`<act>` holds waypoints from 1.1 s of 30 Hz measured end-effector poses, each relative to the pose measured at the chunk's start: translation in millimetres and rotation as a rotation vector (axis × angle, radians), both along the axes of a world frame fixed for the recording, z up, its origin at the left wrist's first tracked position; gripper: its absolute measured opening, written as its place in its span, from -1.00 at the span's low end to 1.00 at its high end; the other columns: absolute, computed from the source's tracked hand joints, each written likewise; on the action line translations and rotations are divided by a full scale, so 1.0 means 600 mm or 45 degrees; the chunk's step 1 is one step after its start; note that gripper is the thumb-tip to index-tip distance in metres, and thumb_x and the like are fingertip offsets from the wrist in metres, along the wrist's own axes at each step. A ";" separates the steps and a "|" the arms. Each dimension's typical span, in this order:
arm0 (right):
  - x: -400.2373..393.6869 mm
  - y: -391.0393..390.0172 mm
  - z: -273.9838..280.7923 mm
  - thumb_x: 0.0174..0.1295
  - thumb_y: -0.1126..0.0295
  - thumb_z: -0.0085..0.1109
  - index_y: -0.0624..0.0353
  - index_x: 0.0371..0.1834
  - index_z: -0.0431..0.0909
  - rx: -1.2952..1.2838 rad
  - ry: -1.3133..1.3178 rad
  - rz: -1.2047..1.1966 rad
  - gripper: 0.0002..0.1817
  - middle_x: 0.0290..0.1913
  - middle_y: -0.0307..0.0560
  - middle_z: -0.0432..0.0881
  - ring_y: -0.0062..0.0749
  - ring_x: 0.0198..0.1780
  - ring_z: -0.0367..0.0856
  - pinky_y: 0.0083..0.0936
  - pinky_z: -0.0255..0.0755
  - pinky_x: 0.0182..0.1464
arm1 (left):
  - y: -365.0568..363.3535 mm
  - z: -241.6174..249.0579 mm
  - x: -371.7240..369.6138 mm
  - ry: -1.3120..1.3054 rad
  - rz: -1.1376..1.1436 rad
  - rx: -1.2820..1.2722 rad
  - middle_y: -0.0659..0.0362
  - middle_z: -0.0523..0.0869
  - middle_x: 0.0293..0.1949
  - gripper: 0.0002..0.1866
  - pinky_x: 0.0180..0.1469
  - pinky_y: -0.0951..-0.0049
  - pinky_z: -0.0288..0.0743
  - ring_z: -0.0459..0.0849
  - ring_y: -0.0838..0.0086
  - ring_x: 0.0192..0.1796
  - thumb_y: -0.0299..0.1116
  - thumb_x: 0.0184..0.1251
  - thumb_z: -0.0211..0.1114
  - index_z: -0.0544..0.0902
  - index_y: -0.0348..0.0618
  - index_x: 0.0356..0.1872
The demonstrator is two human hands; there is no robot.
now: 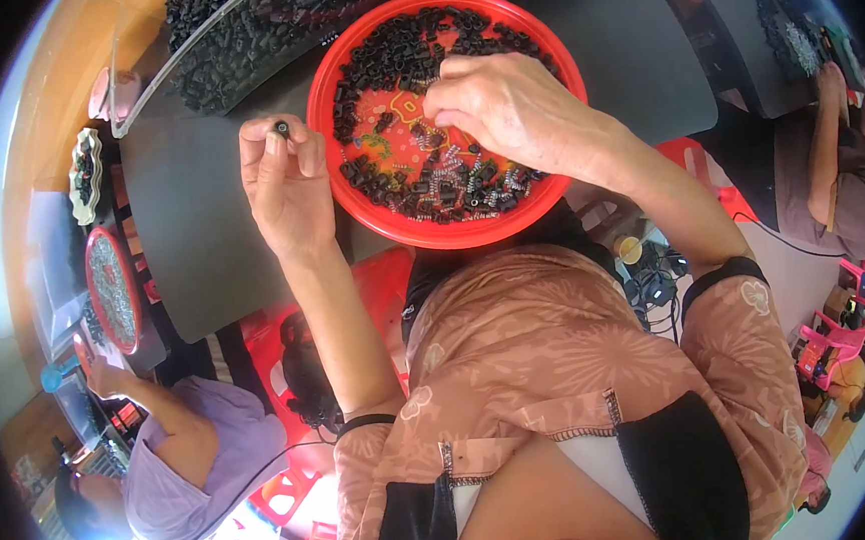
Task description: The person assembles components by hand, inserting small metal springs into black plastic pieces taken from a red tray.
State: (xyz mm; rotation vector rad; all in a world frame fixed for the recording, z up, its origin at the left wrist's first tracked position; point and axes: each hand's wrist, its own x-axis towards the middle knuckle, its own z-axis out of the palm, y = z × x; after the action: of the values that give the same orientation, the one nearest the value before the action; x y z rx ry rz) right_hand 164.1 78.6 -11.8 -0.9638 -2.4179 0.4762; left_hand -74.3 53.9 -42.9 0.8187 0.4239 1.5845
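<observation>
Between the thumb and fingers of my left hand (285,195) is a small black cylindrical part (281,129) with a round end facing up, held just left of a round red tray (452,236). My right hand (517,109) reaches over the tray with its fingertips pinched together; whatever they may grip is hidden. Many small black plastic parts (388,57) line the tray's far side. Small metal springs (449,176) lie mixed with more black parts toward the near side. The tray's printed red and yellow bottom shows in the middle.
A clear-walled bin (238,68) heaped with black parts stands at the upper left of the dark table (199,236). A red dish of small pale pieces (111,287) sits farther left. One person in purple (205,456) works at left, another (852,175) at right.
</observation>
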 end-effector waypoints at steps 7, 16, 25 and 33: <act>-0.008 -0.012 0.003 0.19 0.44 0.22 0.23 -0.31 0.62 -0.155 -0.097 0.070 -0.91 -0.29 -0.04 0.56 -0.04 -0.32 0.60 -0.18 0.46 -0.25 | 0.000 0.000 0.002 0.011 0.006 0.004 0.15 0.52 -0.29 -0.86 -0.31 0.55 0.15 0.24 0.60 -0.46 -0.43 0.42 0.17 0.52 -0.21 -0.08; -0.006 -0.011 -0.003 0.20 0.42 0.22 0.21 -0.29 0.62 -0.058 -0.138 0.029 -0.90 -0.27 -0.06 0.56 -0.04 -0.31 0.60 -0.19 0.48 -0.24 | 0.000 -0.003 -0.002 -0.036 -0.032 -0.002 0.07 0.61 -0.27 -0.89 -0.29 0.54 0.29 0.36 0.54 -0.43 -0.49 0.41 0.17 0.56 -0.18 -0.10; -0.013 -0.002 0.000 0.17 0.44 0.22 0.25 -0.37 0.59 -0.080 -0.289 0.089 -0.90 -0.30 -0.04 0.57 -0.04 -0.32 0.60 -0.21 0.48 -0.23 | 0.000 0.001 0.000 0.015 0.005 -0.034 0.13 0.54 -0.30 -0.88 -0.33 0.56 0.19 0.28 0.58 -0.46 -0.44 0.42 0.19 0.54 -0.19 -0.10; -0.009 0.005 -0.004 0.08 0.42 0.29 0.23 -0.40 0.55 -0.088 -0.038 0.113 -0.86 -0.39 -0.06 0.58 -0.13 -0.34 0.60 -0.27 0.47 -0.27 | -0.001 0.007 0.003 0.050 0.013 -0.062 0.16 0.50 -0.33 -0.88 -0.32 0.56 0.19 0.27 0.60 -0.47 -0.40 0.43 0.19 0.52 -0.19 -0.12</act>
State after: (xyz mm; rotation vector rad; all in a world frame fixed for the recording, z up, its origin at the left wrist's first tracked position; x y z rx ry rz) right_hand 158.8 81.6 -14.2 -0.9015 -2.4938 0.5845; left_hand -72.8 53.4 -38.8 0.8123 0.4939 1.5641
